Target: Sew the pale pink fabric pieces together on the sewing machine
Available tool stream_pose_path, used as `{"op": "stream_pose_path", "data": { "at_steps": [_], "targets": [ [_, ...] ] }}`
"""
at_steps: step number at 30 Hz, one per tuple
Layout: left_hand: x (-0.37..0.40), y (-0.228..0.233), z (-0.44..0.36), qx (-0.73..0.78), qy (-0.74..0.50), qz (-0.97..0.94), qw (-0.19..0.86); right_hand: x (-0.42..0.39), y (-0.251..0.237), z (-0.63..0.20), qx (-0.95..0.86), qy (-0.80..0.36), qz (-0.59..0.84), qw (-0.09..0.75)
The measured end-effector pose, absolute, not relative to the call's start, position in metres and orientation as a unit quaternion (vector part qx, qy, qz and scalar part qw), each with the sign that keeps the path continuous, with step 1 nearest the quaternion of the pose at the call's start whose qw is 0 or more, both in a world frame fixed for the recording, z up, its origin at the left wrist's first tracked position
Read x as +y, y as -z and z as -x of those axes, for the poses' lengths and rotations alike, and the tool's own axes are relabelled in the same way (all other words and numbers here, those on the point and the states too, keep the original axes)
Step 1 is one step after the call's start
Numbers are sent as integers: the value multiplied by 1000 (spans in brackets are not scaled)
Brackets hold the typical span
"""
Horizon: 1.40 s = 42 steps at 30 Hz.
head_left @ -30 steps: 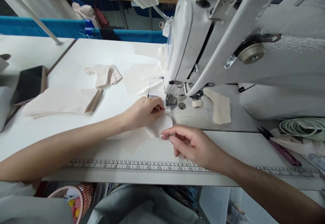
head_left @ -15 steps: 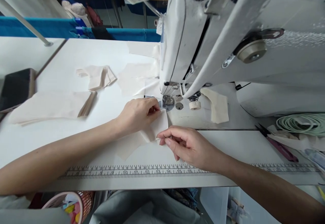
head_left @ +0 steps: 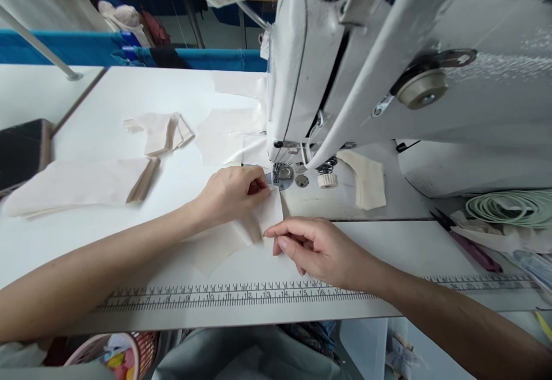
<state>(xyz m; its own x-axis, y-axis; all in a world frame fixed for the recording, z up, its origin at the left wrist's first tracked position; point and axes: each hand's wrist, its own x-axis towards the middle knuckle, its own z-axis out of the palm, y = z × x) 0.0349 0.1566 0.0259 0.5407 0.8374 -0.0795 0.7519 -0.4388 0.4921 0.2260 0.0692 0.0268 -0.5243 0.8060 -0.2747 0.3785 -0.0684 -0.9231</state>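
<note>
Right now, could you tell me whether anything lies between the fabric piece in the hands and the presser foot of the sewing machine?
Nothing visible does. The left hand pins the cream fabric piece with its leading corner just short of the presser foot; the right hand pinches its near edge. The strip of machine bed between them looks bare.

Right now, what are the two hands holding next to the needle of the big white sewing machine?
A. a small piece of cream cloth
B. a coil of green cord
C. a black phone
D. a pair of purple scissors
A: the left hand and the right hand both pinch the small piece of cream cloth just in front of the big white sewing machine; the other things lie apart from them.
</note>
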Motion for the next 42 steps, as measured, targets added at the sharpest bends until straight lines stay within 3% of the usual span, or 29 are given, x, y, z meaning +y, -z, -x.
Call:
{"op": "stream_pose_path", "data": {
  "at_steps": [13,18,20,24,27,42],
  "targets": [
    [159,-28,-37,484,-68,-834,256,73,-29,-227,-640,-604,447,159],
    [159,-28,-36,481,-65,-837,252,73,-33,-232,-647,-615,438,105],
    [160,-28,-36,481,-63,-838,252,75,-30,-235,-703,-557,425,124],
    [160,-29,-36,479,-61,-837,256,85,-15,-239,-844,-194,445,228],
    [161,-29,-35,485,-57,-831,268,89,-6,-238,-870,-8,443,217],
    [162,-30,-36,486,-59,-826,279,88,-4,-231,-876,132,419,197]
  ]
}}
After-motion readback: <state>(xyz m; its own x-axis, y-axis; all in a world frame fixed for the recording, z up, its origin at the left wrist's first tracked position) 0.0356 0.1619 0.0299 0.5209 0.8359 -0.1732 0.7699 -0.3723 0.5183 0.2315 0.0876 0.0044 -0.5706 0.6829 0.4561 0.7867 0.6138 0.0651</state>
